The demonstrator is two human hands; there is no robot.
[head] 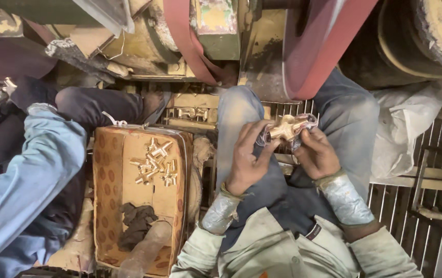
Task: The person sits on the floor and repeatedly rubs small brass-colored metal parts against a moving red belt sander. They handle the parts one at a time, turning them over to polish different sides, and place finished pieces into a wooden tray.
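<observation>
An open, brown, dotted cardboard box (113, 170) sits lower left, left of the person's knees

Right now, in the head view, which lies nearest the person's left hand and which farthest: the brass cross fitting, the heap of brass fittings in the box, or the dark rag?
1. Brass cross fitting: held at the left hand's fingertips.
2. Heap of brass fittings: leftward, in the cardboard box.
3. Dark rag: lower in that box.

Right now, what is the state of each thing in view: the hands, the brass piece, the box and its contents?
Left hand: closed on the brass cross piece.
Right hand: closed on it too.
Brass cross piece: held up, over the lap.
Cardboard box: open.
Brass pieces: loose heap inside the box.
Dark cloth: crumpled inside the box.
</observation>
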